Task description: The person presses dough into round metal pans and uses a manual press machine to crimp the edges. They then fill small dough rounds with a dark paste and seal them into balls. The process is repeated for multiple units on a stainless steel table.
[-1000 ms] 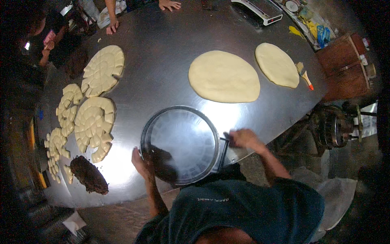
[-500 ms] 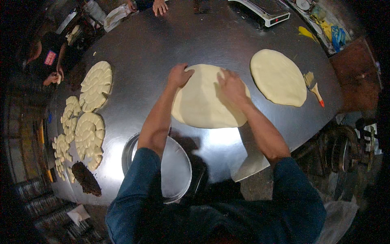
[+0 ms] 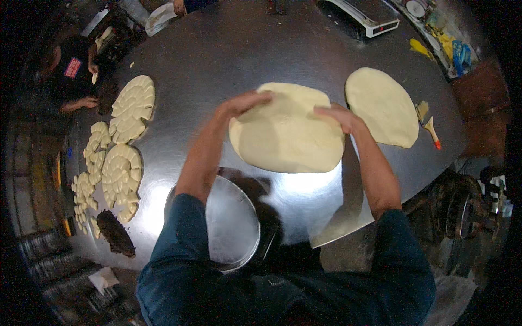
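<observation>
A broad, pale slab of dough [image 3: 288,138] lies in front of me on the metal table, rounded and wider than deep. My left hand [image 3: 249,103] holds its upper left edge, slightly blurred by motion. At the upper right edge my right hand [image 3: 342,117] grips the dough, thumb on top and fingers tucked down the side, partly hidden. To the right rests a second flat round of dough [image 3: 382,107], which neither hand touches. A round metal pan [image 3: 234,225] sits below my left forearm.
Cut dough rounds [image 3: 132,108] and dough pieces line the left side of the table, near a dark brown mass [image 3: 116,233]. A brush [image 3: 429,126] lies right of the second round. At the far edge stands a scale [image 3: 375,27]. A co-worker [image 3: 76,70] is at the far left.
My hands have gone from lying on the dough's top to holding its edges; the right hand moved outward. The dough has become wider. The co-worker's hand at the far edge has moved back.
</observation>
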Tool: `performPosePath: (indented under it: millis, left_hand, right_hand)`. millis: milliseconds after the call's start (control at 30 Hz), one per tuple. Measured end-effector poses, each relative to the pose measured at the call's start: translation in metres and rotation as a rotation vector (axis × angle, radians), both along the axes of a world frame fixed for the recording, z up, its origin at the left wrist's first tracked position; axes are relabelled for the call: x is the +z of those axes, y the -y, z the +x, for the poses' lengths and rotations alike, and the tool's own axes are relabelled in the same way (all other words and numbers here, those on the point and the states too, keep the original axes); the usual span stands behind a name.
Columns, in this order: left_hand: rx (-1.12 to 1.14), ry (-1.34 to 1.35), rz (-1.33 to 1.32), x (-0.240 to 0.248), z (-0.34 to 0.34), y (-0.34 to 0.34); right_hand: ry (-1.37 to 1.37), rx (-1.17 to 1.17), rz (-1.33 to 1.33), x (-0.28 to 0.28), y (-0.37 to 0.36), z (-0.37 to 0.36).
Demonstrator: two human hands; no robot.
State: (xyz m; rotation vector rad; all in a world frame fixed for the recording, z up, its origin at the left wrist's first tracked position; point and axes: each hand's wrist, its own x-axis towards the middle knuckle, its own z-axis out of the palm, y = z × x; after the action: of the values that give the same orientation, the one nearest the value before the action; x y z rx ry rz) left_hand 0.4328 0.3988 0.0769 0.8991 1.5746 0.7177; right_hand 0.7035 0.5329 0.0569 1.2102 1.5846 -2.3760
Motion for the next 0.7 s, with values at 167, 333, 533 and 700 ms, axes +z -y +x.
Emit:
performPosePath:
  millis: [167,333,533,700]
  left_hand:
    - [-0.145,-0.263,0.135,0.024,0.017,0.039]
    - [0.02,-0.206,0.512,0.111,0.012,0.153]
    - [-0.044,-0.116,0.722,0.189,0.016,0.275]
    - [0.003,-0.024,0.584,0.212,0.004,0.358]
  right_hand:
    - [0.089,0.106,0.598,0.053,0.066,-0.006]
    - [-0.08,-0.032,0.969,0.155,0.178,0.024]
    - [-0.073,-0.147,1.022,0.242,0.319,0.034]
    - [-0.123,-0.182,0.891,0.249,0.394,0.023]
